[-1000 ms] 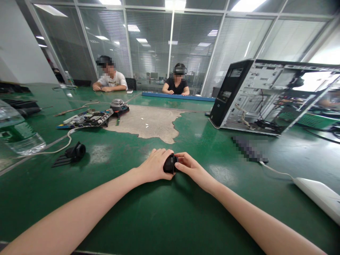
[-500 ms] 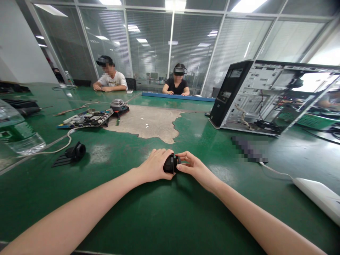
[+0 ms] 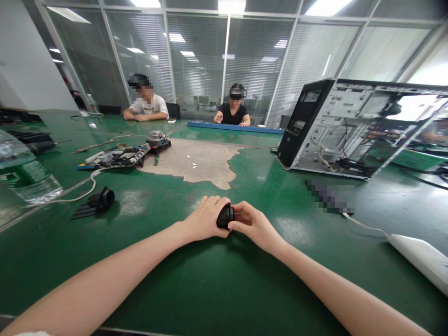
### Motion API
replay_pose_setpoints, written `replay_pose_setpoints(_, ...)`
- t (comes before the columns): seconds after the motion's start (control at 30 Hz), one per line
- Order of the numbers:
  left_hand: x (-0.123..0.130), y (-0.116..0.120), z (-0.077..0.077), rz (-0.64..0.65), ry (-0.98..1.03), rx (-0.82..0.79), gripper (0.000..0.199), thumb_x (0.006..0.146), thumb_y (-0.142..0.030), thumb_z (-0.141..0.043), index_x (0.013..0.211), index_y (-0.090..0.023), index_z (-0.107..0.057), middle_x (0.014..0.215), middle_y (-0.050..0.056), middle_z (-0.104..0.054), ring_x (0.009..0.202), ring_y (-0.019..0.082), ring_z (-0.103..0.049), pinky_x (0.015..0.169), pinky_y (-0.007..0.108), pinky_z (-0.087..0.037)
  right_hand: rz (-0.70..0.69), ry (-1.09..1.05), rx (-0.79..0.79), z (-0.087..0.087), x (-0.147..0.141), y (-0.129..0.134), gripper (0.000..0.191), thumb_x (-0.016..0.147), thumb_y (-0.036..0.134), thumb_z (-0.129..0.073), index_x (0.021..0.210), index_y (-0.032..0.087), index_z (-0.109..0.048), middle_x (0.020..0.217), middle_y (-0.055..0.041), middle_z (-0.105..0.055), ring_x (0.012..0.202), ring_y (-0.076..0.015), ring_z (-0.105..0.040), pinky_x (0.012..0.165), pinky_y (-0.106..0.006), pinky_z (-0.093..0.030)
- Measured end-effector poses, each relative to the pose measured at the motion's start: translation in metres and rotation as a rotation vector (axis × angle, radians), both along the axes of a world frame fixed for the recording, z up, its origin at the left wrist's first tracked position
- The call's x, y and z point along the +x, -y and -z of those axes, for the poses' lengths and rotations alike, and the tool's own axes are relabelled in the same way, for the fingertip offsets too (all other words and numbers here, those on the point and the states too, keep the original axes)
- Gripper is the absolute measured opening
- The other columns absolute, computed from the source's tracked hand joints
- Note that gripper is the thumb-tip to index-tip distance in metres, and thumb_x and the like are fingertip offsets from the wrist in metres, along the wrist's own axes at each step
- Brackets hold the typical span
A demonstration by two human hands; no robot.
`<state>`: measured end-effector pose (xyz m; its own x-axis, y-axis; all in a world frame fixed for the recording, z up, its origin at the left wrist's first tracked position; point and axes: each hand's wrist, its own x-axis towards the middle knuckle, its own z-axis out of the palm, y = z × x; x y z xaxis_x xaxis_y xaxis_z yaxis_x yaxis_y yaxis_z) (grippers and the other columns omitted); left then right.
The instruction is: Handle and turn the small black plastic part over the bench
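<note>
A small black rounded object (image 3: 224,217) is between my two hands at the middle of the green table (image 3: 196,289). My left hand (image 3: 206,217) wraps round it from the left, fingers over its far side and thumb at the near side. From the right, the fingertips and thumb of my right hand (image 3: 252,220) pinch its right end. Another black part with a round opening and thin prongs (image 3: 101,199) lies to the left, apart from my hands.
An open computer case (image 3: 315,126) stands at the right, with a white power strip (image 3: 418,259) nearer. A circuit board (image 3: 117,156) and a water bottle (image 3: 30,172) are at the left. Two people (image 3: 149,105) sit across the table, behind a blue bar (image 3: 234,127).
My right hand has moved slightly left, and the object's right end now sits closer against the part in my left hand. The far person in black has raised one hand a little.
</note>
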<state>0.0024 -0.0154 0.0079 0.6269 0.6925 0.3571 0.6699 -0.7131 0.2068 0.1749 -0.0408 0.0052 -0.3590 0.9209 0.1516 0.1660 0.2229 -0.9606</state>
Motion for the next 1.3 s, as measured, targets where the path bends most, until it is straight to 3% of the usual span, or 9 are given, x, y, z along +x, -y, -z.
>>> replay_pose_setpoints(0.2, 0.0009, 0.0004, 0.0005, 0.000, 0.017, -0.002, 0.053, 0.059, -0.038, -0.061, 0.103, -0.019, -0.039, 0.093, 0.005, -0.052, 0.086, 0.023, -0.048, 0.074, 0.033, -0.033, 0.021, -0.013, 0.030, 0.0032, -0.0011, 0.0011, 0.019, 0.077, 0.030, -0.054, 0.092, 0.019, -0.051, 0.085, -0.0019, -0.060, 0.083, -0.0150, -0.058, 0.074, -0.030, -0.049)
replay_pose_setpoints(0.43, 0.0010, 0.0017, -0.0016, -0.001, 0.017, -0.020, 0.050, 0.060, -0.037, -0.060, 0.102, -0.020, -0.040, 0.092, 0.004, -0.052, 0.086, 0.023, -0.048, 0.073, 0.033, -0.033, -0.024, -0.053, -0.002, -0.0017, 0.0000, 0.0032, 0.020, 0.073, 0.027, -0.060, 0.087, 0.022, -0.047, 0.087, 0.0006, -0.058, 0.085, -0.0151, -0.059, 0.076, -0.030, -0.048)
replay_pose_setpoints(0.73, 0.0010, 0.0011, -0.0011, -0.005, 0.015, -0.024, 0.053, 0.060, -0.038, -0.061, 0.104, -0.019, -0.040, 0.094, 0.005, -0.052, 0.087, 0.024, -0.048, 0.074, 0.034, -0.033, 0.013, -0.059, -0.015, -0.0017, -0.0031, 0.0018, 0.018, 0.075, 0.032, -0.057, 0.085, 0.020, -0.047, 0.081, 0.0015, -0.055, 0.070, -0.0115, -0.056, 0.065, -0.026, -0.046)
replay_pose_setpoints(0.93, 0.0011, 0.0016, -0.0022, -0.008, 0.021, -0.033, 0.050, 0.060, -0.039, -0.060, 0.102, -0.019, -0.041, 0.091, 0.004, -0.052, 0.086, 0.023, -0.048, 0.073, 0.033, -0.032, 0.018, -0.049, -0.039, -0.0004, -0.0029, -0.0008, 0.025, 0.073, 0.033, -0.058, 0.091, 0.020, -0.047, 0.092, -0.0026, -0.055, 0.079, -0.0136, -0.056, 0.071, -0.030, -0.046)
replay_pose_setpoints(1.1, 0.0011, 0.0023, -0.0023, -0.016, 0.015, -0.035, 0.052, 0.058, -0.037, -0.061, 0.103, -0.019, -0.040, 0.092, 0.004, -0.052, 0.086, 0.023, -0.048, 0.073, 0.033, -0.032, -0.038, -0.075, 0.002, -0.0008, -0.0009, 0.0033, 0.027, 0.070, 0.028, -0.063, 0.088, 0.021, -0.044, 0.093, -0.0008, -0.054, 0.084, -0.0138, -0.056, 0.079, -0.031, -0.044)
replay_pose_setpoints(1.3, 0.0017, 0.0021, -0.0017, -0.017, 0.030, -0.036, 0.050, 0.061, -0.039, -0.060, 0.103, -0.020, -0.040, 0.092, 0.005, -0.052, 0.086, 0.023, -0.048, 0.073, 0.034, -0.032, -0.018, -0.105, -0.031, -0.0003, -0.0034, 0.0024, 0.021, 0.075, 0.035, -0.056, 0.085, 0.022, -0.044, 0.088, 0.0001, -0.055, 0.076, -0.0122, -0.056, 0.069, -0.028, -0.047)
